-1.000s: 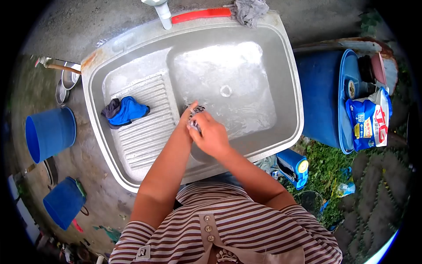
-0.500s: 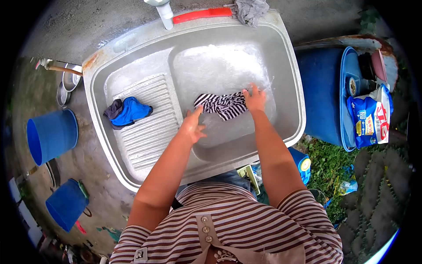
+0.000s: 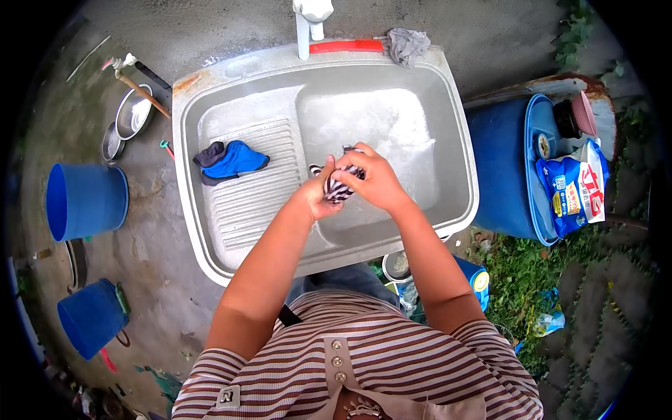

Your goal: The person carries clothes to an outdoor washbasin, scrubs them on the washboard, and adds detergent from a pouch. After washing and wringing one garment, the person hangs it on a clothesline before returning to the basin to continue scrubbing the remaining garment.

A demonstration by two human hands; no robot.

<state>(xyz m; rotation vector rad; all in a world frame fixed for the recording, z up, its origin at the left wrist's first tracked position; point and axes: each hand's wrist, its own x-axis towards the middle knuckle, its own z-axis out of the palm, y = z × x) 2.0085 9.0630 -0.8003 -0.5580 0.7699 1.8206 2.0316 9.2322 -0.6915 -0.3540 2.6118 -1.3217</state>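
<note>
Above the right basin of the grey sink [image 3: 458, 154], a black-and-white striped cloth [image 3: 339, 190] is bunched between my two hands. My left hand [image 3: 315, 196] cups it from the left and below, thumb up. My right hand [image 3: 374, 178] grips it from the right with bent fingers. Part of the cloth is hidden by the fingers. A blue and dark grey cloth [image 3: 236, 159] lies crumpled on the ribbed washboard [image 3: 255, 203] at the left side of the sink. Water stands in the right basin.
A white tap [image 3: 303, 31], a red brush [image 3: 346, 46] and a grey rag [image 3: 407, 46] are at the sink's back edge. To the right stands a blue barrel [image 3: 498, 164] with a detergent bag [image 3: 575, 189] on top. Blue buckets [image 3: 87, 199] stand on the left.
The striped cloth, spread out over the basin half a second ago, is now gathered up between my hands, which have come together. The view has shifted, showing more of the tap.
</note>
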